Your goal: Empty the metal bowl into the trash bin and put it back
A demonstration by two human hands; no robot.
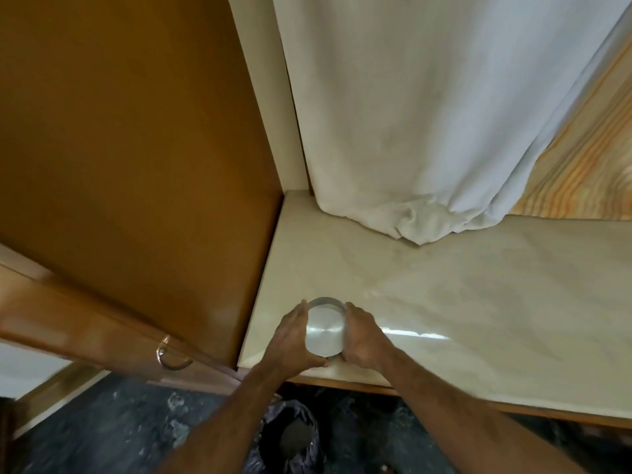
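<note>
A small round metal bowl [325, 328] sits near the front left corner of the pale marble counter [461, 302]. Its shiny inside looks empty. My left hand [292, 340] cups its left side and my right hand [364, 336] cups its right side, both touching the rim. Below the counter edge, on the dark floor, stands a trash bin lined with a black bag [290, 436], partly hidden behind my left forearm.
A tall brown wooden cabinet [136, 148] stands left of the counter, with a metal ring handle [171, 354] on a panel below. A white curtain [427, 114] hangs down onto the counter's back. A wood-grain panel [588, 159] is at the right.
</note>
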